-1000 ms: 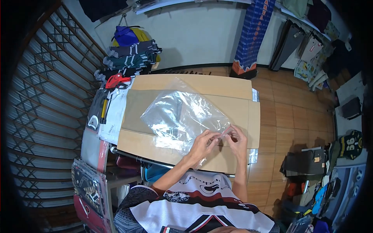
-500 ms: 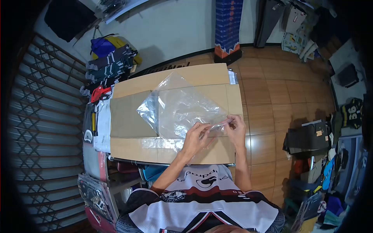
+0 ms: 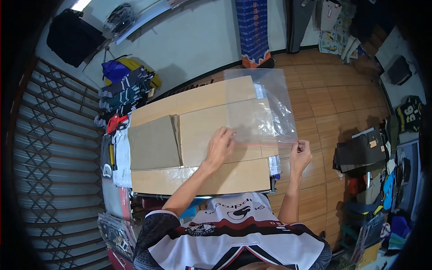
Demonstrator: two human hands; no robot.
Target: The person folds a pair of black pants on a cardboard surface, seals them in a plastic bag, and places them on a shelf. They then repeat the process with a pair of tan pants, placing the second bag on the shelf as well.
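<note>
A clear plastic zip bag with a red seal line spreads flat between my hands. It lies partly over the cardboard and partly beyond its right edge. My left hand is closed at the left end of the seal, its fingertips partly hidden. At the seal's right end, my right hand pinches the bag's corner. Left of my left hand, a folded grey-brown cloth garment rests on the cardboard.
Stacked folded clothes and a red tape dispenser lie on the left. A metal folding gate stands beyond them. A blue printed box stands by the wall. More clothes are piled on the right, above the tiled floor.
The bag has turned from a diamond slant to nearly square and shifted right, uncovering the folded garment. My right hand has moved right, spreading the seal line wide between both hands.
</note>
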